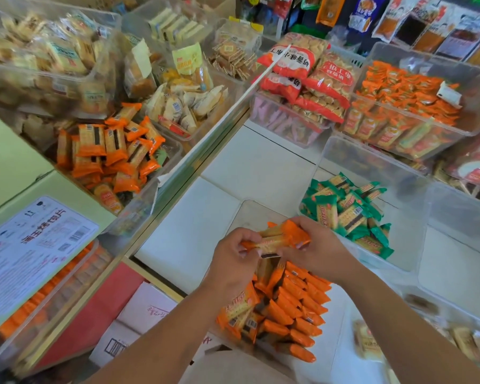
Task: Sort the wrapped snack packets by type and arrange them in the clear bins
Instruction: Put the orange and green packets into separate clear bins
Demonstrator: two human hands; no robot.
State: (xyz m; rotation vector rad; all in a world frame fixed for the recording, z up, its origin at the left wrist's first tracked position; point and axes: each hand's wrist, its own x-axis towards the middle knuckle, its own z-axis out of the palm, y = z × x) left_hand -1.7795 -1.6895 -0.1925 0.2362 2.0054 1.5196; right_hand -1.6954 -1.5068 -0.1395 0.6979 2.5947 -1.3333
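— Where are the hands?

— Lower middle of the frame, close together. The left hand (pixel 234 256) has its grip pinched on the left end of a small bunch of orange packets (pixel 277 239). The right hand (pixel 313 248) has its grip curled round the other end. Both are clamped on it.

— Held over what?

— A clear bin (pixel 257 213) at the bottom centre. In it, a stack of packets (pixel 291 303) in the same orange wrap stands on edge in tight rows. The bunch sits above the far end of that stack. Whether it touches the tallest packet below, I can't tell.

— And the other sort?

— The green packets (pixel 347 214) lie in a loose heap in a larger clear tub (pixel 372 167), just right of the hands. Only green ones in there.

— What are the bins on?

— A white counter (pixel 261 167), bare through the middle of the frame.

— Anything else around?

— At left centre there's a heaped bin (pixel 175 151) of orange packets, jumbled. Upper right, a deep bin (pixel 471 79) holds more orange ones. Between them, at upper middle, red bags (pixel 316 76) of small round biscuits are piled up. At the left edge there's a pale green carton (pixel 17 173) with a white printed label.
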